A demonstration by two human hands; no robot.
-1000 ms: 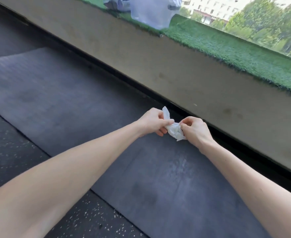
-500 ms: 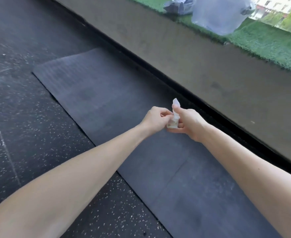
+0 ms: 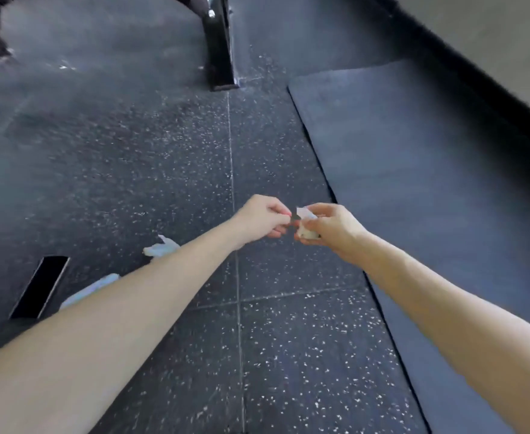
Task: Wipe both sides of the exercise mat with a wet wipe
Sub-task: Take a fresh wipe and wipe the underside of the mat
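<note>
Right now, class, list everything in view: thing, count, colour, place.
dark grey rectangular exercise mat: one, dark grey, flat on floor, right.
black speckled rubber floor tiles: several, black with white flecks, left and centre.
black metal frame leg: one, black, top centre.
pale crumpled pieces: two, whitish, floor, left.
flat black rectangle: one, black, floor, far left.
small white wet wipe: one, white, in right hand.
left hand: one, fingers curled, beside wipe.
right hand: one, holds wipe.

Speckled blk rubber floor (image 3: 163, 151), wall rt (image 3: 507, 26)
</note>
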